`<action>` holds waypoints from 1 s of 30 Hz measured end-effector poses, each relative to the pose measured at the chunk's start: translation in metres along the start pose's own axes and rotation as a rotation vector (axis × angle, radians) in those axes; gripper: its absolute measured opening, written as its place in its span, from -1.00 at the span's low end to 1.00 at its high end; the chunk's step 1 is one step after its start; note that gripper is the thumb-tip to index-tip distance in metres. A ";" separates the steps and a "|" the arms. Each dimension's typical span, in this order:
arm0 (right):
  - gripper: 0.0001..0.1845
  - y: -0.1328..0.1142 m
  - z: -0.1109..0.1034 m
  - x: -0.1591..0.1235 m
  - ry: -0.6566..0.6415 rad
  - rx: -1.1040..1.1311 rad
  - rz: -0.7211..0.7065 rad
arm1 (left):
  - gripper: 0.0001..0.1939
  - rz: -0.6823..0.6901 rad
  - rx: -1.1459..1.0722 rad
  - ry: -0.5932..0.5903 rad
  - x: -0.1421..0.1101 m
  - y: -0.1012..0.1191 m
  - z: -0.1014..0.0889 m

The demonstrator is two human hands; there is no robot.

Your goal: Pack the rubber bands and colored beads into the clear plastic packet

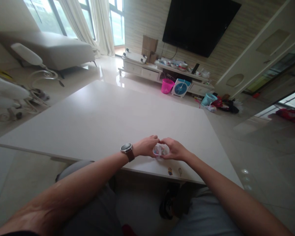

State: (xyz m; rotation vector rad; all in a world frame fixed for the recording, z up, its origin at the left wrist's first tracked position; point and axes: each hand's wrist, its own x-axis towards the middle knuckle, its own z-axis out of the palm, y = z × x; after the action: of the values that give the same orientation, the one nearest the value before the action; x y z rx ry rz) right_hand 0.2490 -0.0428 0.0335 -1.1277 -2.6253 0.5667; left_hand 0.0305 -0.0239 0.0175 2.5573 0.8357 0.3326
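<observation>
Near the front edge of the white table (108, 121), both my hands are closed round a small clear container (161, 150) with colourful bits inside. My left hand (147, 146), with a watch (127, 148) on the wrist, grips its left side. My right hand (174, 149) wraps round its right side, fingers and thumb at top and bottom. What the bits are is too small to tell. Just below my right hand, a small yellow and blue figure (170, 171) lies on the table, with a small pale metallic piece (180, 171) beside it, perhaps a key.
Beyond the table stands a low TV cabinet (149, 73) with dishes on top, under a wall television (199, 26). On the floor there are a pink basket (167, 86), a blue fan (181, 88) and a light blue basket (208, 99). White chairs (12, 88) stand at the left.
</observation>
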 end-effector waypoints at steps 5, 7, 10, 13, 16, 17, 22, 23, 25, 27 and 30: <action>-0.46 0.000 0.006 0.000 -0.055 -0.054 -0.017 | -0.53 -0.018 0.016 -0.026 0.001 -0.002 0.005; -0.47 -0.001 0.008 0.001 -0.070 -0.090 -0.025 | -0.53 -0.043 0.021 -0.032 0.001 -0.001 0.007; -0.50 -0.001 0.011 0.000 -0.074 -0.107 -0.011 | -0.51 -0.087 0.026 -0.050 0.001 0.000 0.008; -0.51 0.001 0.013 0.000 -0.077 -0.078 -0.003 | -0.46 -0.108 0.047 -0.068 0.001 0.001 0.011; -0.51 0.002 0.015 0.001 -0.086 -0.045 -0.006 | -0.44 -0.113 0.067 -0.058 0.002 0.000 0.015; -0.51 0.003 0.015 0.001 -0.086 -0.039 -0.006 | -0.45 -0.114 0.070 -0.055 0.002 0.000 0.016; -0.56 0.002 0.013 0.002 -0.099 -0.051 -0.010 | -0.45 -0.109 0.074 -0.056 0.002 -0.002 0.020; -0.59 0.002 0.012 0.002 -0.105 -0.054 -0.011 | -0.45 -0.104 0.076 -0.052 0.002 -0.002 0.021; -0.61 0.001 0.010 0.003 -0.116 -0.057 0.000 | -0.45 -0.092 0.084 -0.045 0.003 -0.004 0.022; -0.59 0.000 0.009 0.003 -0.117 -0.070 0.035 | -0.47 -0.087 0.087 -0.045 0.004 -0.004 0.023; -0.52 -0.002 0.009 0.003 -0.116 -0.102 0.091 | -0.49 -0.097 0.079 -0.046 0.007 -0.004 0.022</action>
State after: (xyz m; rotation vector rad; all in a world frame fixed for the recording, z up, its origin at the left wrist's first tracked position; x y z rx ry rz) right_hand 0.2426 -0.0439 0.0260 -1.2862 -2.7402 0.5368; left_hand 0.0416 -0.0241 -0.0033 2.5752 0.9694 0.2149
